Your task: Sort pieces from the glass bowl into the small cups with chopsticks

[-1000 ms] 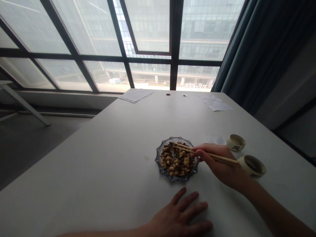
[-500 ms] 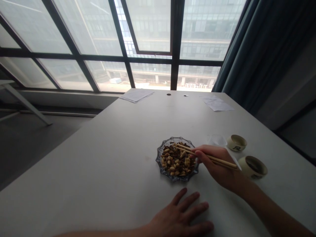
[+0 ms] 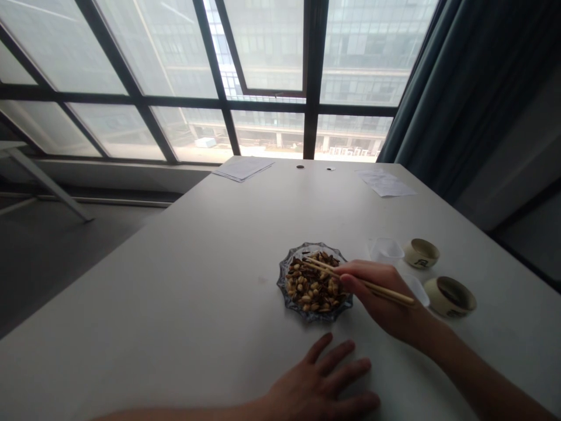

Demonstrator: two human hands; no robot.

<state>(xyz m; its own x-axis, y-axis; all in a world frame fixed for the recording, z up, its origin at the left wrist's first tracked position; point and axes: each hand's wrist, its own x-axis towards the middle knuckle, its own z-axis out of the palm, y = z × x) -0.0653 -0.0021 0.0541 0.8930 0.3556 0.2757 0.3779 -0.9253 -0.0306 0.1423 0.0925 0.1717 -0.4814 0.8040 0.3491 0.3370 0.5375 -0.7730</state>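
My right hand (image 3: 380,292) grips a pair of wooden chopsticks (image 3: 385,292) over the right side of a glass dish. Their tips reach the far part of the mixed nuts and seeds (image 3: 312,292), pale shelled-looking pieces among dark brown ones. The scalloped glass dish (image 3: 283,292) stands on the white table. Whether a piece is caught between the tips is too small to tell. My left hand (image 3: 322,383) lies flat on the table in front of the dish, fingers spread, touching nothing else.
Right of the dish stand two cream ceramic cups, a farther one (image 3: 421,255) and a nearer one (image 3: 449,297) with dark contents. Beside them are clear plastic containers (image 3: 388,250), one partly behind my right hand. Papers (image 3: 243,168) lie at the table's far left, more sheets (image 3: 385,182) far right.
My right hand and the chopsticks have shifted slightly left, so the tips sit farther left over the nuts. More of the nearer plastic container shows. The left hand stays put.
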